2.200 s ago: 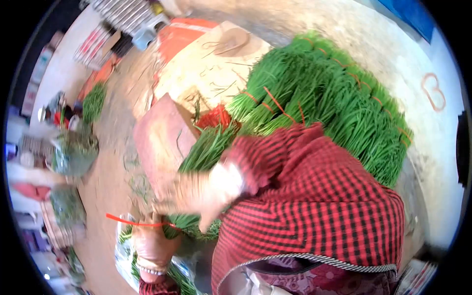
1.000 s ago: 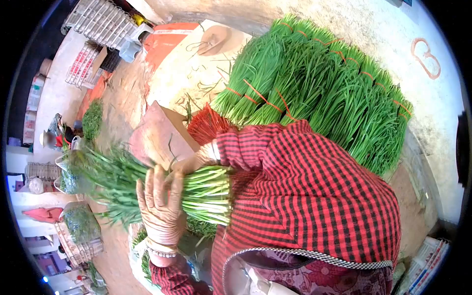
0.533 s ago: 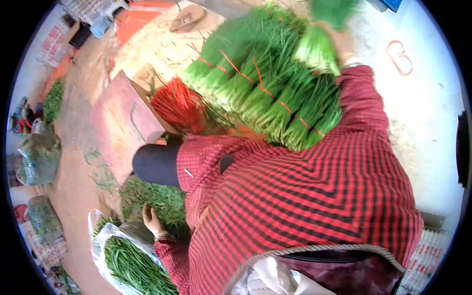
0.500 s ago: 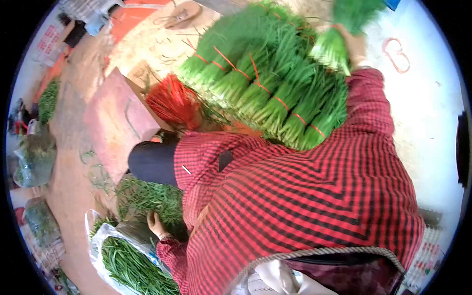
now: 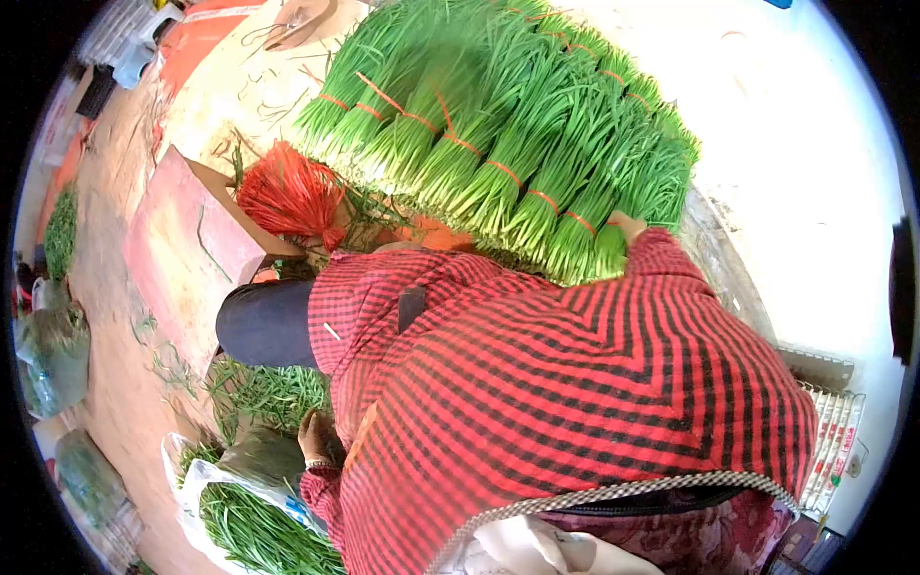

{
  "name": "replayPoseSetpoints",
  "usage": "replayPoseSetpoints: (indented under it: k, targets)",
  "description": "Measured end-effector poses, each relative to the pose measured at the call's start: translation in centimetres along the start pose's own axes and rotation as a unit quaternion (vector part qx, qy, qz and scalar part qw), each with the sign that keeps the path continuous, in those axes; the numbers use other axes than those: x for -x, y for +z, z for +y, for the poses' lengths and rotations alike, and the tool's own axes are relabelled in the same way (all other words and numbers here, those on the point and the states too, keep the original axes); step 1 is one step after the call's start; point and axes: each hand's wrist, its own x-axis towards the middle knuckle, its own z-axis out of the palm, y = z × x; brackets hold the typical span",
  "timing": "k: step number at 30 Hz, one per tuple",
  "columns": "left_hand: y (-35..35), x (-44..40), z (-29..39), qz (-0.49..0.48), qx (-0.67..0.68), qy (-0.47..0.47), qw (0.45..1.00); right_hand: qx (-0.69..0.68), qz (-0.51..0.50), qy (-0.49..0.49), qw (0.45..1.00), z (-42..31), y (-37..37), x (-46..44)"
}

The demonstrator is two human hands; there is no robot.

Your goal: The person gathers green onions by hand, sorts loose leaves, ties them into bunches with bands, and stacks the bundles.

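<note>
My right hand reaches to the near right end of the pile of green bundles, its fingers partly hidden among the stalks of the last bundle. Red ties circle the bundles, which lie side by side with pale stalk ends toward me. At the lower left, my left hand hangs beside loose greens, fingers extended and holding nothing. Just below it is a white plastic bag filled with long green stalks.
Red ties are heaped beside a tilted pinkish board. A sandal lies at the top. Stacked crates stand at the right near a white wall. Bagged greens sit at the far left.
The bundle carried by my right hand has come down from the top right onto the pile's near right end. My left hand, earlier on the greens, has stayed low at the left.
</note>
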Motion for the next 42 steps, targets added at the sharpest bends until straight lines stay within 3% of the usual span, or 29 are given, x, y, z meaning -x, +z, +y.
replayPoseSetpoints:
  k: [2, 6, 8, 10, 12, 14, 16, 17, 20, 22, 25, 29, 30, 31, 32, 33, 34, 37, 39, 42]
  targets:
    - [0.8, 0.2, 0.5, 0.046, -0.045, -0.021, 0.998, -0.020, -0.004, 0.001, 1.000, -0.2, -0.4, -0.4]
    - [1.7, 1.2, 0.6, 0.051, -0.010, -0.025, 0.998, -0.041, -0.013, 0.013, 0.999, -0.4, 0.2, -0.9]
    - [-1.6, 0.1, -2.3, -0.008, -0.118, 0.041, 0.992, -0.051, -0.014, 0.018, 0.998, -0.9, 0.7, -1.2]
    - [-0.4, 1.0, -1.9, 0.029, 0.031, -0.008, 0.999, -0.071, -0.031, 0.015, 0.997, -1.2, 1.4, -1.9]
    - [0.9, 2.6, 0.5, 0.023, -0.033, -0.025, 0.999, -0.080, -0.063, 0.004, 0.995, -0.4, 1.5, -3.2]
    - [-1.5, 1.7, -1.2, 0.013, -0.032, -0.005, 0.999, -0.089, -0.090, -0.011, 0.992, 0.1, 1.3, -3.2]
    - [-2.1, 1.2, -2.1, 0.010, -0.032, 0.002, 0.999, -0.057, -0.017, -0.016, 0.998, -0.2, 1.9, -3.0]
    - [-2.2, 1.2, -2.2, 0.028, -0.015, 0.006, 0.999, -0.105, 0.003, 0.001, 0.994, -0.1, 2.1, -3.1]
    - [-0.6, 2.5, -0.8, 0.031, -0.003, -0.018, 0.999, -0.114, -0.084, -0.002, 0.990, 0.5, 1.3, -3.4]
    - [-0.3, 2.9, -0.7, 0.032, -0.101, 0.024, 0.994, -0.134, -0.089, -0.013, 0.987, 0.6, 1.6, -3.3]
    - [-0.5, 2.9, -0.9, 0.008, -0.099, 0.028, 0.995, -0.207, 0.000, -0.021, 0.978, 0.1, 1.5, -1.2]
    - [-1.9, 2.4, -1.6, 0.023, -0.156, 0.029, 0.987, -0.248, -0.008, -0.008, 0.969, -0.2, 1.7, 0.7]
    - [-2.4, 1.8, -2.1, -0.012, -0.072, -0.007, 0.997, -0.255, -0.001, -0.012, 0.967, 2.8, 3.6, -2.2]
    - [-3.4, 1.1, -3.8, 0.009, -0.071, 0.004, 0.997, -0.234, 0.003, 0.029, 0.972, 5.9, 5.3, -5.6]
    - [-2.7, 0.7, -4.4, 0.034, -0.066, 0.016, 0.997, -0.213, 0.003, 0.066, 0.975, 2.1, 3.8, -3.4]
    - [-2.5, 0.6, -4.6, 0.008, -0.019, -0.003, 1.000, -0.042, -0.003, 0.136, 0.990, -1.3, 2.0, -0.6]
    - [-1.6, 0.8, -4.9, 0.050, 0.004, 0.010, 0.999, 0.037, -0.016, 0.127, 0.991, -3.3, 0.5, 0.8]
    - [3.2, 3.8, -1.7, 0.059, 0.038, 0.004, 0.998, 0.194, -0.081, 0.042, 0.977, -6.5, -2.8, -1.0]
    - [6.4, 5.7, 1.5, 0.080, 0.018, -0.003, 0.997, 0.325, -0.141, -0.013, 0.935, -10.2, -5.8, -1.9]
    - [7.8, 6.6, 3.0, 0.105, -0.030, -0.043, 0.993, 0.519, -0.236, -0.087, 0.817, -21.5, -9.5, 0.4]
